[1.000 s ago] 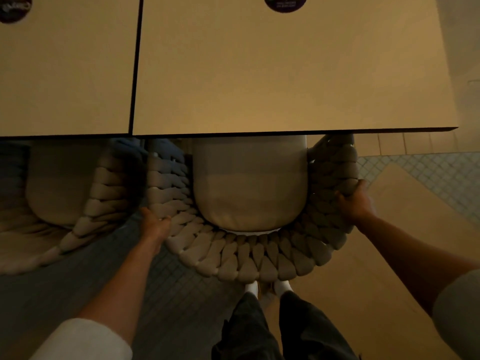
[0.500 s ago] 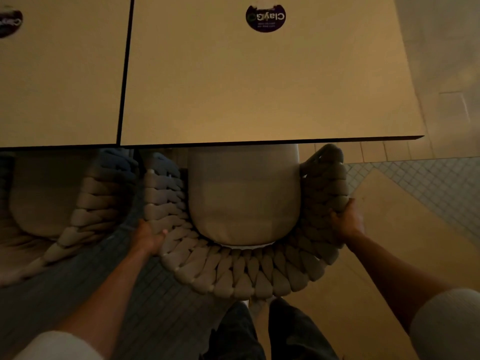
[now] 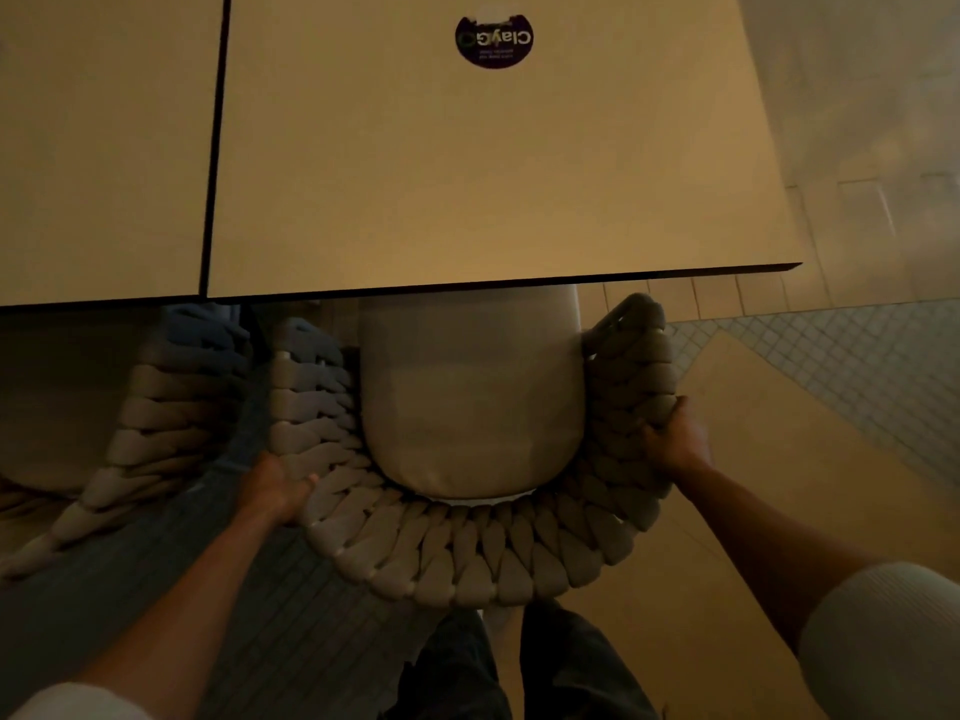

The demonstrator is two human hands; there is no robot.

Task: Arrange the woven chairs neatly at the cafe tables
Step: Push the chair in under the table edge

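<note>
Head view, looking straight down, and the left grip [image 3: 272, 488] is curled over the outer edge of the woven chair [image 3: 457, 563], right on the left bend of its braided back, 1 fingertip lying up on the weave. Across from it the right grip [image 3: 675, 441] wraps the right bend of that same back, fingers tucked into the thick braid. Both grips are holding, with 1 chair between them. Between the 2 grips sits the pale seat cushion [image 3: 472, 407], its front end tucked under the edge of the surface [image 3: 467, 174] just ahead of the grips. Far ahead of them on that surface is a round dark sticker [image 3: 493, 40]. Out left of the left grip is a 2nd woven chair [image 3: 156, 433], close beside the held one; whether the 2 touch I cannot tell. It sits under a 2nd surface [image 3: 104, 148] that meets the 1st along a dark seam. Behind the grips, dark trousers [image 3: 519, 667] stand right at the chair's back, and a pale sleeve [image 3: 883, 641] covers the right upper forearm. Right of the right grip there is tiled floor [image 3: 857, 366], with a tan panel [image 3: 779, 511] lying on it.
</note>
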